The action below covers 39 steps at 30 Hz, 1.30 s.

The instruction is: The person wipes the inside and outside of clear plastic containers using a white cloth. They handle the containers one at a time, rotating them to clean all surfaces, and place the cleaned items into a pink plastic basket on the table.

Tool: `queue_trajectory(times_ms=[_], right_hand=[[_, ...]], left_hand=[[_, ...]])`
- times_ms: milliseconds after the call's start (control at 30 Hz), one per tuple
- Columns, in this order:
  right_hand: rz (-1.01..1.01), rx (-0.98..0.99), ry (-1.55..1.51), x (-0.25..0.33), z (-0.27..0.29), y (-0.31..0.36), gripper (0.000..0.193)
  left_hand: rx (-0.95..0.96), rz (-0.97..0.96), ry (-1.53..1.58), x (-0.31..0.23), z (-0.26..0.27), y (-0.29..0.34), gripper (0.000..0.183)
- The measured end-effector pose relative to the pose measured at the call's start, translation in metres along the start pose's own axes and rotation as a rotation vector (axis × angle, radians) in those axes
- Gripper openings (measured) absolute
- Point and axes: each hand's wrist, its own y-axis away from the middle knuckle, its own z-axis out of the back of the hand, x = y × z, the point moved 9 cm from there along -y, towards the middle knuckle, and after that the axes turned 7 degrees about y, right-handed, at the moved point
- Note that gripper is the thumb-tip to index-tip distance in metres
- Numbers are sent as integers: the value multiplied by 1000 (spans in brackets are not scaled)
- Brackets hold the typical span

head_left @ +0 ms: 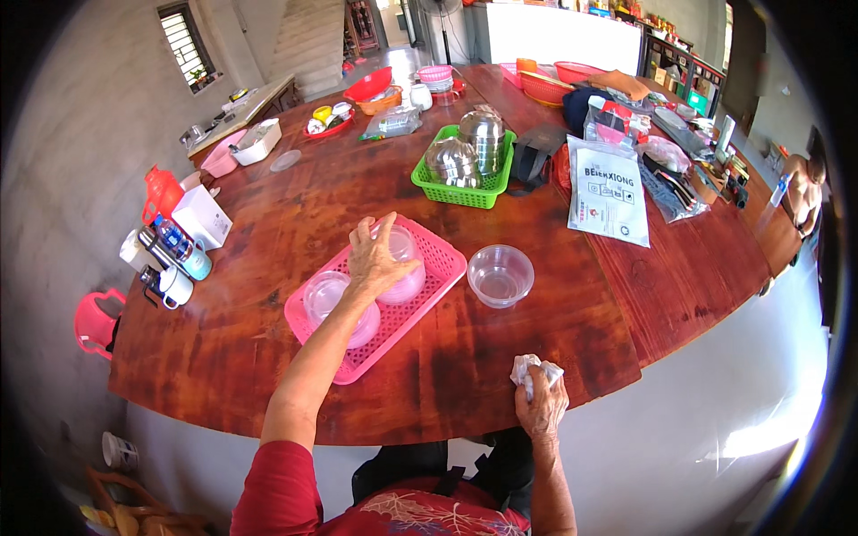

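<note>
My left hand reaches over a pink perforated basket. Its fingers and thumb curve around the rim of a stack of clear plastic bowls, gripping the top one; part of the rim is hidden under the palm. A second stack of clear bowls stands in the basket's near left part, partly behind my forearm. To the right of the basket, a single clear plastic bowl sits upright on the table. Near the table's front edge, my right hand is closed on a crumpled white cloth.
Beyond the pink basket, a green basket holds shiny metal bowls. A white packet and assorted goods cover the right side. Bottles, mugs and a white box stand at the left edge. Another person is at the far right.
</note>
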Motion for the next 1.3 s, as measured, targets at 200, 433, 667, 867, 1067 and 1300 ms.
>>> queue_trajectory(times_ms=[200,433,667,867,1067,1300], right_hand=[[-4,-39,25,0,3,-1,40],[-19,-41,39,-1,3,-3,41],[-12,-49,41,-4,1,-2,42],[-6,-64,37,-2,4,-2,40],[-6,-64,44,-1,5,-3,42],[-4,-67,44,-2,6,-3,44]], left_hand=[[-221,-222,-82,-37,7,12,84],[55,-720,107,-152,-61,65,43],[278,-677,-15,-153,-134,73,15],[279,-637,213,-160,-128,70,14],[247,-561,344,-161,-124,65,24],[261,-562,294,-162,-124,68,30]])
